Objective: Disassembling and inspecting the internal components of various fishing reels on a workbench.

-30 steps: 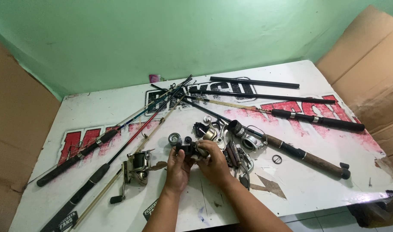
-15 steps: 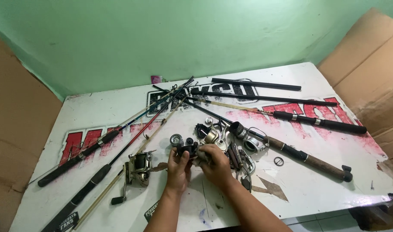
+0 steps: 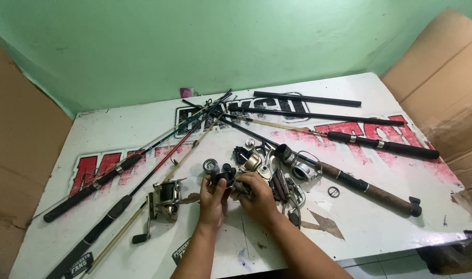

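Left hand: the left hand [image 3: 214,199] is closed around a small black reel part [image 3: 223,176], thumb and fingers pinching it just above the tabletop [image 3: 380,227].
Right hand: the right hand [image 3: 256,196] is curled over a metal reel body [image 3: 241,187], touching the black part's right side; both hands meet at the middle of the front edge.
Where the part is: between the two hands, near a round silver spool [image 3: 211,165] that lies just behind it.
Change: over the last second the hands have hardly shifted; they stay pressed together on the same piece, and the wider picture comes from the head tipping slightly, not from any move of the rods.
Meaning: judging from that, the fiddling with the black part is in mid-course, neither freed nor set down.
Around: a gold spinning reel [image 3: 163,199] on its rod lies left of the left hand; a silver reel [image 3: 300,168] and loose parts lie right; dark fishing rods [image 3: 318,116] fan across the back; cardboard sheets [image 3: 442,77] flank the sides.
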